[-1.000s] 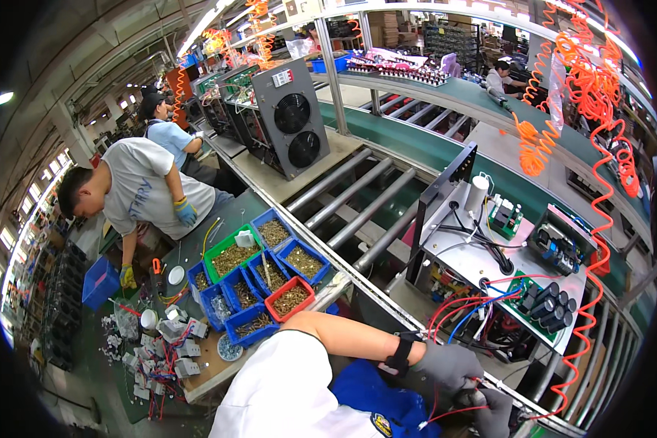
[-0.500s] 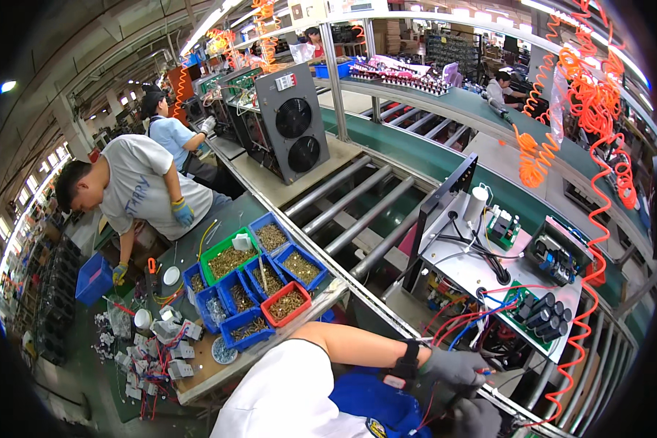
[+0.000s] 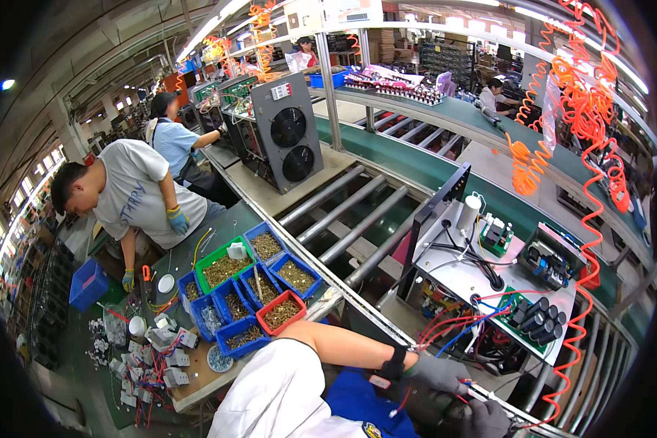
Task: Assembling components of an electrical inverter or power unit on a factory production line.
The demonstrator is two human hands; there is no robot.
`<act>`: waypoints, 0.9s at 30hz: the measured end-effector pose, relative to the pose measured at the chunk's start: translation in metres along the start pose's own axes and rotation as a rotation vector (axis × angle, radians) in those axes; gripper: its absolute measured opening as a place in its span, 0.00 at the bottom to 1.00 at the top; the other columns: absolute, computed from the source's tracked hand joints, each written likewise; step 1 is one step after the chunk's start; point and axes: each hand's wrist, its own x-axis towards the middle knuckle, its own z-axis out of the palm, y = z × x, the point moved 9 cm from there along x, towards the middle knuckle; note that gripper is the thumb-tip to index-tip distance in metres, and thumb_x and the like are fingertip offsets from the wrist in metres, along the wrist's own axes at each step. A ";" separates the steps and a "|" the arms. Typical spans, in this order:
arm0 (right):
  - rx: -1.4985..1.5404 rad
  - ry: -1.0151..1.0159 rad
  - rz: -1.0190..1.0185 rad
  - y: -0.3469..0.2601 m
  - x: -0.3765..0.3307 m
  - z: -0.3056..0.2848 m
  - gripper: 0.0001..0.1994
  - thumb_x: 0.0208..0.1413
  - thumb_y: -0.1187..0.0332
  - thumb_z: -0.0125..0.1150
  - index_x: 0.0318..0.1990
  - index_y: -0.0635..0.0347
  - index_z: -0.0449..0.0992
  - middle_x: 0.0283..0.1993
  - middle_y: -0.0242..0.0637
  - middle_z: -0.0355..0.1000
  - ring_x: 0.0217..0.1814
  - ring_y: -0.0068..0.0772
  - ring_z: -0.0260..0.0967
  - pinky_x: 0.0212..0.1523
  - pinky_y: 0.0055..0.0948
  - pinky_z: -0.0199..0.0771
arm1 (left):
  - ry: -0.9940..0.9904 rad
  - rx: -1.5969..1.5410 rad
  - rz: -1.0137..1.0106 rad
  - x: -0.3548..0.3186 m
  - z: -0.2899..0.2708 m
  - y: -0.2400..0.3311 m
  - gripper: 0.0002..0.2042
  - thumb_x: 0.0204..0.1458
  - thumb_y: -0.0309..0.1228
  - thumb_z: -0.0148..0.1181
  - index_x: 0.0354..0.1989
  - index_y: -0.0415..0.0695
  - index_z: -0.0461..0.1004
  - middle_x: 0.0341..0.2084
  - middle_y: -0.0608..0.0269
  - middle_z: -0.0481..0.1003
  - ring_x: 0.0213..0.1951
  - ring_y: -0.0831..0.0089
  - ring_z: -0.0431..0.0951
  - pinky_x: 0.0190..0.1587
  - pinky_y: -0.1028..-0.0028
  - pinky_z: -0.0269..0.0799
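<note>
Gloved hands work at the lower edge of an open electronics chassis that sits on a roller conveyor. The left hand, in a grey glove with a black wrist strap, has its fingers curled loosely over a bundle of red wires coming out of the chassis; whether it actually pinches a wire I cannot tell. The right hand, also gloved grey, lies just below and right of it at the frame's bottom edge, fingers bent inward, its grip hidden from view. Inside the chassis, a bank of black capacitors stands to the right of the red wires, with blue and black leads crossing a white plate. To the person's left, blue, green and red parts bins filled with screws crowd a workbench, where a co-worker in a white shirt bends over. Orange coiled air hoses hang overhead on the right.
</note>
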 end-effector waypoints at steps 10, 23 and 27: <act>0.149 0.135 0.099 0.007 0.007 -0.017 0.10 0.50 0.67 0.68 0.41 0.51 0.80 0.32 0.38 0.73 0.33 0.46 0.73 0.34 0.44 0.72 | 0.053 0.034 0.169 0.000 0.000 0.026 0.16 0.66 0.44 0.52 0.46 0.43 0.74 0.21 0.70 0.69 0.23 0.80 0.68 0.26 0.74 0.64; 0.113 0.004 0.133 0.024 -0.002 -0.013 0.07 0.52 0.66 0.67 0.39 0.51 0.80 0.30 0.33 0.71 0.32 0.38 0.74 0.31 0.38 0.73 | -0.082 -0.076 -0.137 -0.004 0.006 0.023 0.14 0.67 0.38 0.52 0.34 0.41 0.73 0.20 0.70 0.71 0.25 0.83 0.68 0.29 0.76 0.66; 0.061 0.049 0.065 0.025 -0.001 -0.017 0.09 0.52 0.66 0.66 0.41 0.49 0.78 0.32 0.31 0.71 0.34 0.37 0.73 0.33 0.36 0.73 | -0.088 -0.020 -0.095 -0.003 0.007 0.030 0.14 0.66 0.38 0.53 0.33 0.41 0.73 0.20 0.70 0.70 0.25 0.83 0.68 0.29 0.77 0.65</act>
